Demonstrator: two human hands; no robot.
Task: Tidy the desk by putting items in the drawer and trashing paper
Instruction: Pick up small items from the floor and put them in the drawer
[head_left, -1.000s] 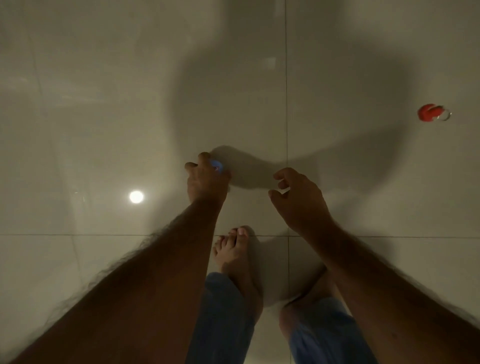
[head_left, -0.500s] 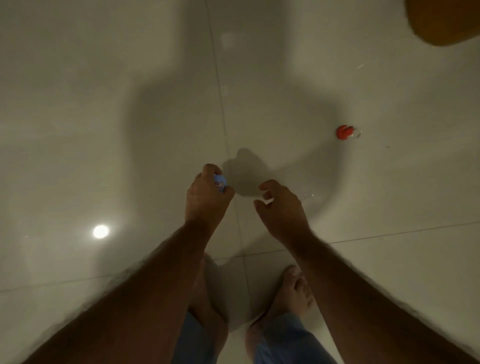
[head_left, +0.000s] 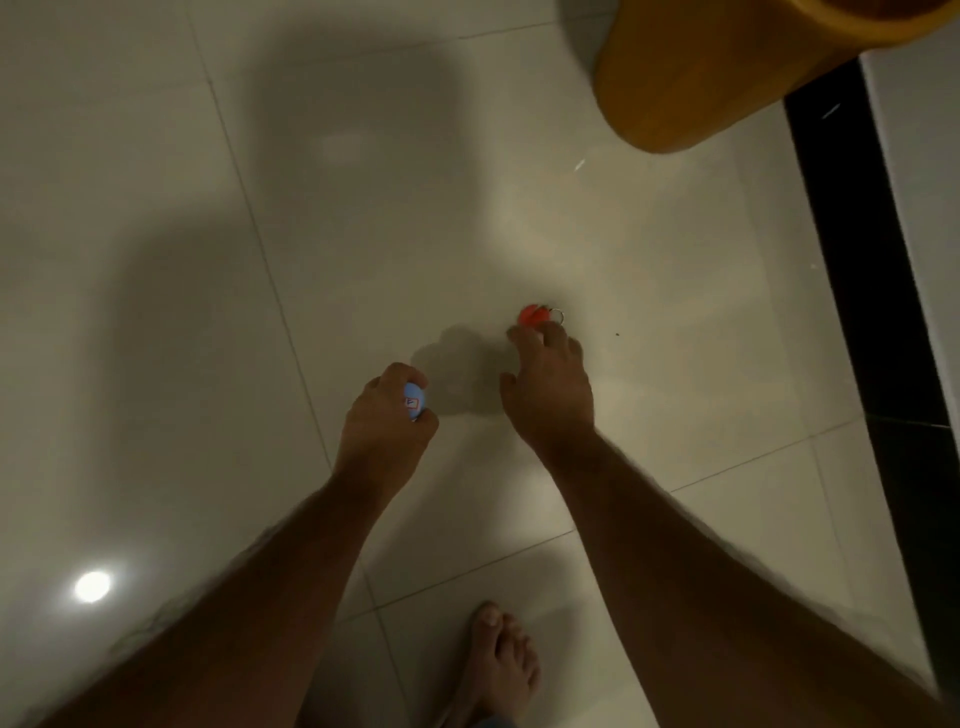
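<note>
Red keyring item (head_left: 535, 315) on the floor tiles (head_left: 156, 260), fingertips of the reaching right hand (head_left: 550, 387) at or just short of it, grip indeterminable; left hand (head_left: 387, 421), at 9 o'clock, grips a blue item (head_left: 414, 408); drawer stowing apparently remains; yellow bin (head_left: 727, 67) at 1 o'clock.

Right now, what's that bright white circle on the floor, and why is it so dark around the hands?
Head view: the white spot is lamp glare on the glossy floor; the person's shadow darkens the tiles around the left hand and right hand.
</note>
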